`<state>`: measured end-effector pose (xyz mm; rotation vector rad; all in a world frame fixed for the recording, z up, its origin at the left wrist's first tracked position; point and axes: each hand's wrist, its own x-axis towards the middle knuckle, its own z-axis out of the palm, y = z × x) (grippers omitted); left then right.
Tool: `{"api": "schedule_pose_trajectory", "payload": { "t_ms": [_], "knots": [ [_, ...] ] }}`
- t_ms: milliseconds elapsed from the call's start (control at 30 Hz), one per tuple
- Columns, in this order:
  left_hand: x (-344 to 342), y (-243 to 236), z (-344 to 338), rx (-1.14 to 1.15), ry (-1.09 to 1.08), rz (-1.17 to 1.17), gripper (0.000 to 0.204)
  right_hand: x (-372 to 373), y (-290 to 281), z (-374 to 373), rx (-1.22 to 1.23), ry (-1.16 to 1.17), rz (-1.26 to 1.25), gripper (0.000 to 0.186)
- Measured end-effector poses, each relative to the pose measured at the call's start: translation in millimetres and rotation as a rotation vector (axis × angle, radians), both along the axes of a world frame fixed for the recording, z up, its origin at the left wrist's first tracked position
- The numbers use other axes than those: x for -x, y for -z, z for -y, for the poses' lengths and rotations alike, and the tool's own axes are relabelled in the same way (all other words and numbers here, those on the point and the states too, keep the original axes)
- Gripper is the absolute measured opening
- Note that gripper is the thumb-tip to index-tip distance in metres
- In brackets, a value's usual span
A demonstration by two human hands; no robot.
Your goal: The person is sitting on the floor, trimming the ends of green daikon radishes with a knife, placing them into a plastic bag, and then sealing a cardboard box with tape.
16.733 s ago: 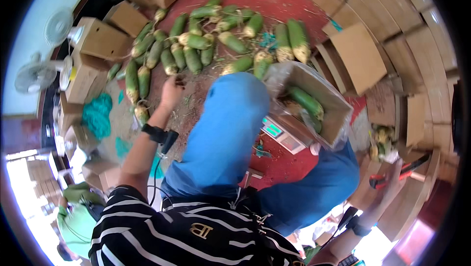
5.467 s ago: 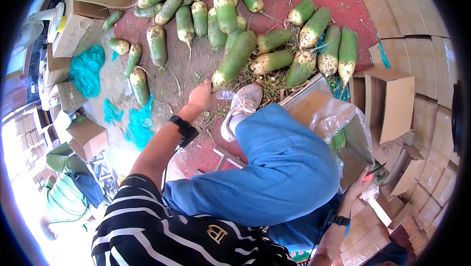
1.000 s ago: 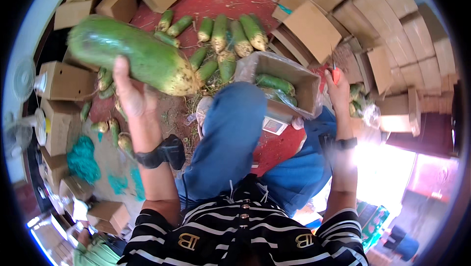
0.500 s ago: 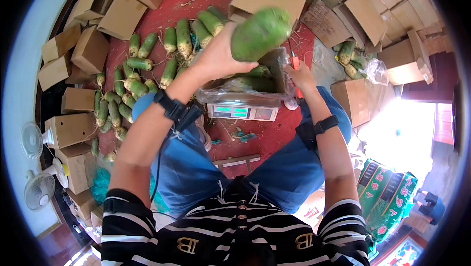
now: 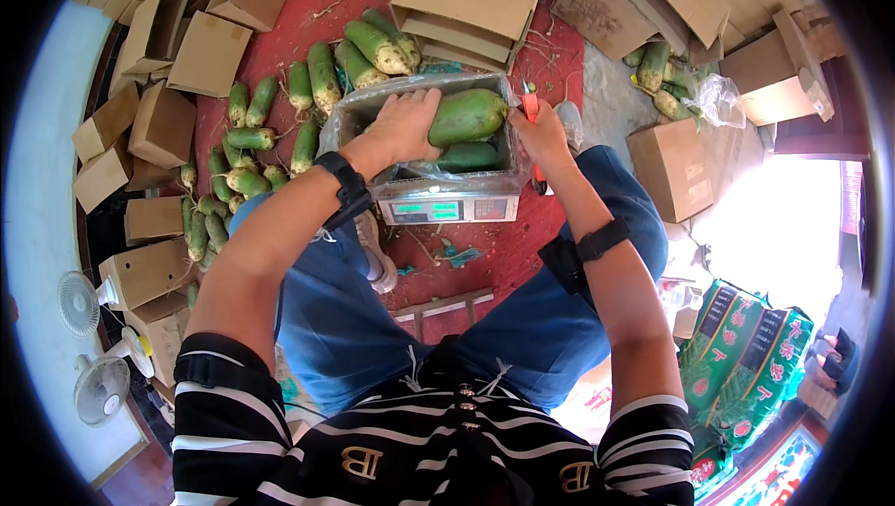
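Above the red floor (image 5: 436, 280), the left hand (image 5: 410, 125) hides part of a radish (image 5: 473, 116).

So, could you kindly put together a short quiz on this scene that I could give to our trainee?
1. Which of the person's hands holds the orange-handled tool?

2. What is the left hand touching?
A) a white fan
B) a large green radish
C) a green sack

3. Fill in the blank: the open carton sits on a ____ with a lit green display.

Key:
1. The right hand.
2. B.
3. Scale.
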<state>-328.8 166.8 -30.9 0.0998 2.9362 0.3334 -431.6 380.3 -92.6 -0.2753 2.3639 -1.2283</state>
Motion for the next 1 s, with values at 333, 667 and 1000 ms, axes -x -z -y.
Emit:
{"api": "schedule_pose_trajectory", "payload": {
  "t_ms": [333, 667, 1000],
  "knots": [
    [-3.0, 13.2, -3.0, 0.056, -0.039, 0.035, 0.069, -10.8, -27.6, 4.6, -0.04, 0.021, -0.051, 0.039],
    [13.1, 20.1, -12.6, 0.199, -0.063, 0.121, 0.071, -18.1, -39.3, 5.5, -0.055, 0.007, -0.182, 0.035],
    [46.4, 21.7, -30.2, 0.657, 0.023, 0.61, 0.078, -21.4, -44.2, 10.2, -0.075, -0.008, -0.135, 0.029]
  ]
}}
